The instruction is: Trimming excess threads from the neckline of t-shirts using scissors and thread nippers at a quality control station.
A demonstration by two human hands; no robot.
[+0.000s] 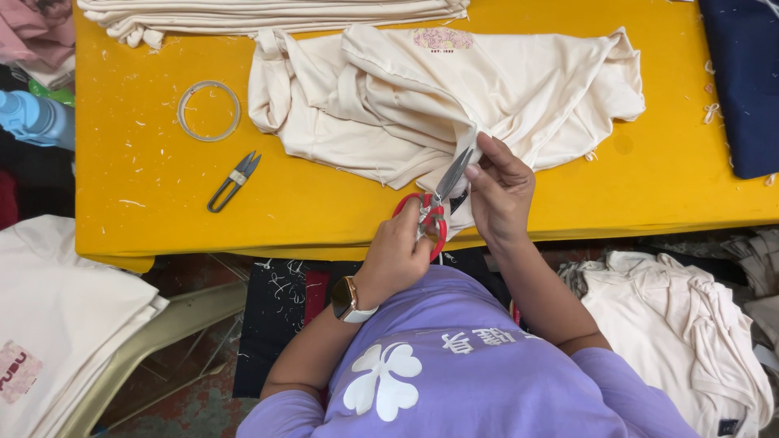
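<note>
My left hand (396, 253), with a watch on its wrist, grips red-handled scissors (439, 195) at the near edge of the yellow table (146, 219). The blades point up and right toward a crumpled cream garment (454, 97) spread on the table. My right hand (503, 193) pinches a fold of that garment right beside the blade tips, at its lower edge. A small pink print shows near the garment's top.
Small grey thread snips (234, 182) and a clear tape ring (209, 110) lie on the table's left. Folded cream cloth (268, 15) is stacked at the far edge, with navy fabric (746, 81) at right. Cream garment piles (690, 324) (57, 316) sit below on both sides.
</note>
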